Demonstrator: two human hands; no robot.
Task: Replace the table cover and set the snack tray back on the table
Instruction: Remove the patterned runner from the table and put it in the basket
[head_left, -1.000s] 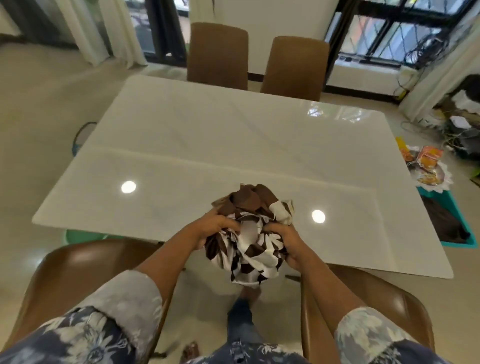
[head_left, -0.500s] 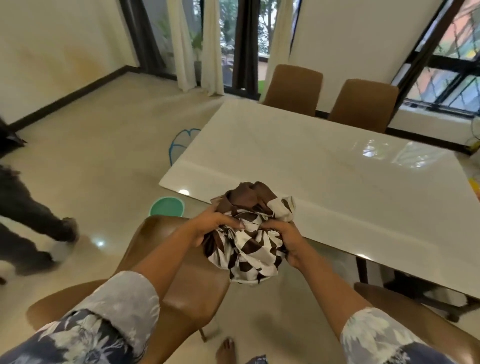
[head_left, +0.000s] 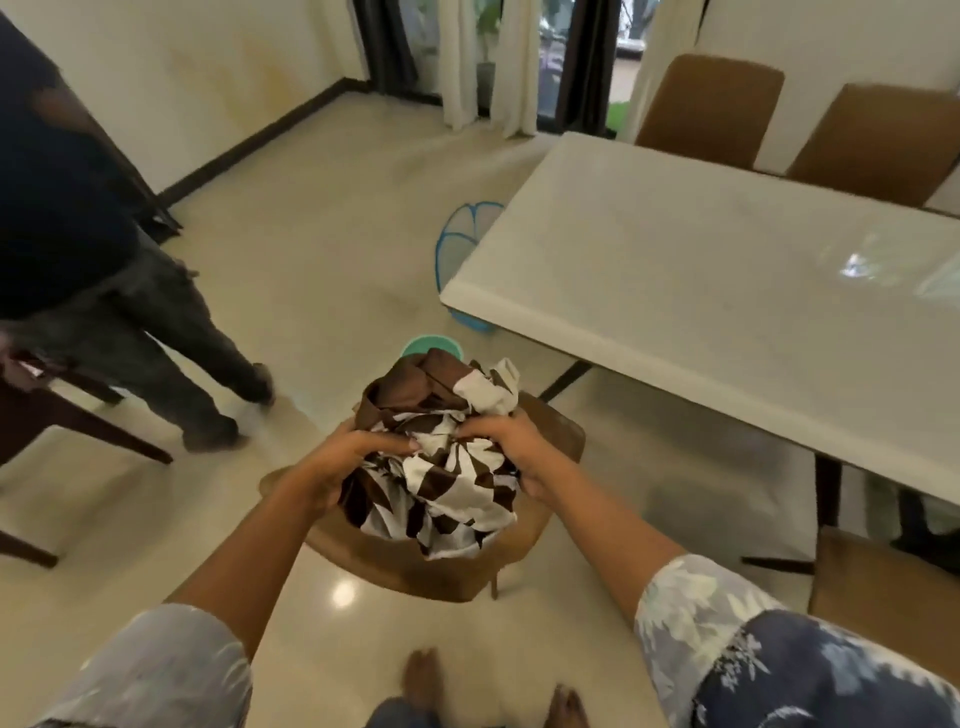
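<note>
A bundled table cover (head_left: 441, 457), brown and white patterned cloth, is held in front of me above a brown chair. My left hand (head_left: 353, 457) grips its left side and my right hand (head_left: 511, 449) grips its right side, both closed on the fabric. The bare white table (head_left: 727, 291) stands to my right with nothing on it. The snack tray is out of view.
A brown chair (head_left: 550, 431) sits under the bundle, another brown chair (head_left: 883, 592) at the lower right, two more behind the table. A blue mesh basket (head_left: 467, 234) and a teal round object (head_left: 431, 345) lie by the table's corner. A person in dark clothes (head_left: 130, 322) walks at left.
I have turned left with the bundle still in both hands. The table has slid to the right of view, and a walking person has come into view at left.
</note>
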